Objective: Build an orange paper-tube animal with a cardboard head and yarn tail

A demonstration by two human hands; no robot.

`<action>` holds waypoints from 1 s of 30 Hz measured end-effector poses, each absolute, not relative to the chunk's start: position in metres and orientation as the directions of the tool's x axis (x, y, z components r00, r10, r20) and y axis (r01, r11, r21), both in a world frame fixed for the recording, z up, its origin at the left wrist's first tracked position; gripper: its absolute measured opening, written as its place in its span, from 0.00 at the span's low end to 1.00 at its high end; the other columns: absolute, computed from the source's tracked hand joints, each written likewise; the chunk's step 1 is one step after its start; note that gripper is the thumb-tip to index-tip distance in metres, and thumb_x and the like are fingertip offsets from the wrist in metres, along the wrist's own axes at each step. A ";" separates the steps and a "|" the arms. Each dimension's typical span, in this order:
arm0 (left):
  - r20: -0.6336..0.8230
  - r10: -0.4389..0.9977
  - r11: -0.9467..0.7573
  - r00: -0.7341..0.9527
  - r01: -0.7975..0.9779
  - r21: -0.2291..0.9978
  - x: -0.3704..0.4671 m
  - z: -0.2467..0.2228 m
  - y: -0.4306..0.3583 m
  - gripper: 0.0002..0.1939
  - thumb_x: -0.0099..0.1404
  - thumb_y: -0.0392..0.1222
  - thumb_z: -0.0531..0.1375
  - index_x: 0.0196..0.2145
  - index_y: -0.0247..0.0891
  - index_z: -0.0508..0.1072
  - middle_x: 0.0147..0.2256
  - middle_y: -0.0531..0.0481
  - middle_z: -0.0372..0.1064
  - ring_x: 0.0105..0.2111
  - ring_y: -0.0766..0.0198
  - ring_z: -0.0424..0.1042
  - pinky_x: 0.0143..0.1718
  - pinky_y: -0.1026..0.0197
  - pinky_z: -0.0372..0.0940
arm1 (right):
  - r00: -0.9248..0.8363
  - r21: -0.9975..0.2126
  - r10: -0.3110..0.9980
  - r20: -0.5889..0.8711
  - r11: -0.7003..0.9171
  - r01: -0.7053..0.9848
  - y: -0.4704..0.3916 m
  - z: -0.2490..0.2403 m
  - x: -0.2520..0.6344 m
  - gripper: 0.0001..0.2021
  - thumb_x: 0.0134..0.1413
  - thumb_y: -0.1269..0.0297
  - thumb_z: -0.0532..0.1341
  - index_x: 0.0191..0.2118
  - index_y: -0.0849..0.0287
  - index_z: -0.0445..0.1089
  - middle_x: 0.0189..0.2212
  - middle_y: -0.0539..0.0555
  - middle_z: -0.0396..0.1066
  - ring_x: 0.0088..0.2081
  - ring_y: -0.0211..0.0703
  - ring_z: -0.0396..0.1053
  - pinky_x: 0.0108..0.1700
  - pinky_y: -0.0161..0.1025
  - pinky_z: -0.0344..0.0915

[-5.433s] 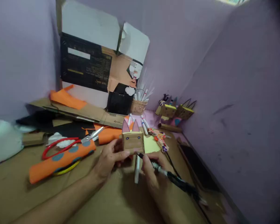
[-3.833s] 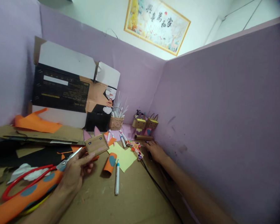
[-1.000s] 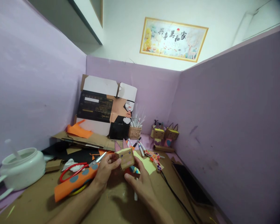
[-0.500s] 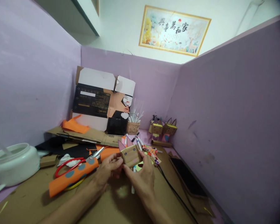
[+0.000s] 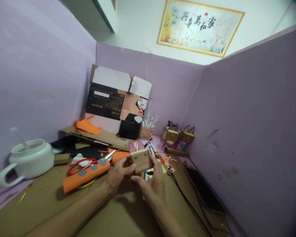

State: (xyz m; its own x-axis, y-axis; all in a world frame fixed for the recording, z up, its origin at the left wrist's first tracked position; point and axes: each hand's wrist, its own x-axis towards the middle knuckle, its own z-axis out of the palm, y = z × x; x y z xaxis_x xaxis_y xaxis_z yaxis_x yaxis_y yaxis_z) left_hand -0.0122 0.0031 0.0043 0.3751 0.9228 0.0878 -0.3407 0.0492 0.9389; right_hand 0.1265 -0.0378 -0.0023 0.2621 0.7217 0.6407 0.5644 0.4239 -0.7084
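Note:
A small cardboard box head (image 5: 141,162) with pink pointed ears and two drawn eyes is held upright above the cardboard-covered table, its face towards the camera. My left hand (image 5: 119,172) grips its left side. On the right side my right hand (image 5: 154,182) holds it with the thumb near the bottom edge. Left of my left hand lies an orange tube (image 5: 88,175) with blue-grey dots, beside red-handled scissors (image 5: 82,165). A marker (image 5: 146,175) lies partly hidden behind my right hand. The patterned glue gun (image 5: 165,160) with a black cable is to the right.
A white pot (image 5: 31,161) stands at the left. Flattened boxes (image 5: 106,98) lean on the back wall by a basket of glue sticks (image 5: 146,132). Two eared cardboard figures (image 5: 172,135) stand at the back right. A dark phone-like slab (image 5: 204,191) lies at the right.
The view has shifted, so the scene appears further right. The box head is now more level and faces the camera more squarely, still between both hands.

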 end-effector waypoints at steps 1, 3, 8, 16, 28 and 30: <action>0.092 0.923 0.038 0.374 -0.327 0.944 -0.014 0.006 0.005 0.24 0.52 0.46 0.64 0.45 0.33 0.70 0.32 0.45 0.69 0.25 0.66 0.67 0.23 0.67 0.60 | 0.254 -0.748 0.756 0.603 0.426 0.508 -0.038 -0.001 0.127 0.36 0.33 0.56 0.69 0.52 0.57 0.59 0.49 0.59 0.64 0.50 0.54 0.62 0.50 0.49 0.61; 0.100 0.925 0.009 0.367 -0.283 0.959 -0.019 0.010 0.010 0.23 0.53 0.47 0.62 0.44 0.32 0.70 0.30 0.46 0.69 0.23 0.67 0.65 0.20 0.68 0.59 | 0.271 -0.861 0.834 0.480 0.388 0.329 -0.037 0.002 0.130 0.27 0.43 0.52 0.63 0.49 0.57 0.62 0.48 0.59 0.65 0.48 0.52 0.65 0.46 0.47 0.64; 0.093 0.913 -0.004 0.398 -0.218 0.976 -0.028 0.014 0.018 0.22 0.52 0.46 0.63 0.43 0.33 0.71 0.30 0.48 0.68 0.23 0.68 0.63 0.17 0.69 0.58 | 0.284 -0.973 0.944 0.170 0.205 -0.101 -0.029 0.008 0.141 0.22 0.51 0.46 0.53 0.42 0.60 0.67 0.43 0.60 0.69 0.44 0.50 0.69 0.38 0.42 0.68; 0.128 0.890 -0.011 0.437 -0.261 0.965 -0.025 0.012 0.013 0.20 0.53 0.47 0.62 0.42 0.33 0.72 0.28 0.48 0.68 0.23 0.67 0.64 0.18 0.69 0.57 | 0.167 -0.973 0.970 0.176 0.197 -0.123 -0.032 0.010 0.141 0.20 0.44 0.49 0.61 0.40 0.58 0.65 0.39 0.56 0.69 0.39 0.49 0.70 0.25 0.34 0.67; 0.152 0.873 -0.034 0.464 -0.253 0.967 -0.026 0.018 0.007 0.23 0.51 0.44 0.63 0.44 0.32 0.71 0.37 0.42 0.71 0.31 0.62 0.68 0.21 0.69 0.56 | 0.177 -0.967 0.956 0.232 0.246 -0.062 -0.033 0.011 0.139 0.20 0.47 0.48 0.59 0.41 0.58 0.65 0.39 0.56 0.69 0.38 0.49 0.70 0.25 0.36 0.69; 0.130 0.897 -0.021 0.422 -0.254 0.967 -0.026 0.019 0.007 0.23 0.50 0.44 0.64 0.44 0.32 0.71 0.37 0.42 0.71 0.30 0.62 0.69 0.20 0.69 0.56 | 0.191 -0.965 0.947 0.258 0.261 0.014 -0.031 0.012 0.146 0.20 0.49 0.47 0.57 0.40 0.58 0.66 0.39 0.56 0.70 0.38 0.49 0.70 0.25 0.36 0.69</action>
State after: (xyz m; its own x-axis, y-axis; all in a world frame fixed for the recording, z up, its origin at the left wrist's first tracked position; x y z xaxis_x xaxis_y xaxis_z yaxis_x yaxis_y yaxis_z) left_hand -0.0255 0.0074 0.0195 0.4220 0.8973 0.1299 -0.2537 -0.0207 0.9671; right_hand 0.1459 -0.0311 0.0121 0.1909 0.9470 0.2584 0.0140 0.2606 -0.9654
